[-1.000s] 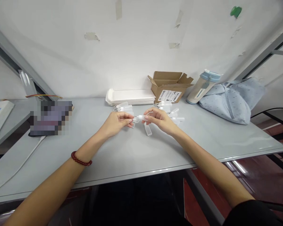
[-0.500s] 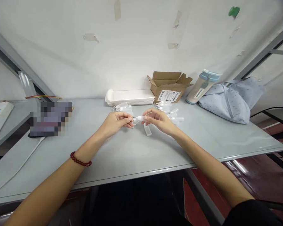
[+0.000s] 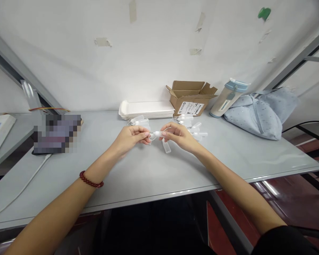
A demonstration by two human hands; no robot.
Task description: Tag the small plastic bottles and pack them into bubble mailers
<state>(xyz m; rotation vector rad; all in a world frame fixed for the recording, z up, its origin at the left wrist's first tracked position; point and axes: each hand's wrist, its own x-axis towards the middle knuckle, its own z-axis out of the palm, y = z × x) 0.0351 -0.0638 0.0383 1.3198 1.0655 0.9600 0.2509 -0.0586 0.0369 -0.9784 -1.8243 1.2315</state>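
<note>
Between my hands is a small translucent plastic tube [image 3: 156, 133] with a white collar and a thin loop. My left hand [image 3: 131, 139] is closed in a pinch on the loop end. My right hand [image 3: 180, 136] grips the tube's body, its fingers covering part of it. Just below the right fingertips, a loose translucent plastic piece [image 3: 166, 146] lies on the grey table [image 3: 149, 173]. Similar translucent tubes with loops [image 3: 140, 121] are grouped behind my left hand. More such tubes [image 3: 199, 134] lie behind and beside my right hand.
Along the wall stand a stack of flat white cartons [image 3: 149, 109], an open cardboard box [image 3: 190, 102] and a tumbler [image 3: 228, 97] with a blue lid. A light-blue cloth bag [image 3: 255, 115] lies at right. A blurred-out device [image 3: 57, 136] with a white cable rests at left.
</note>
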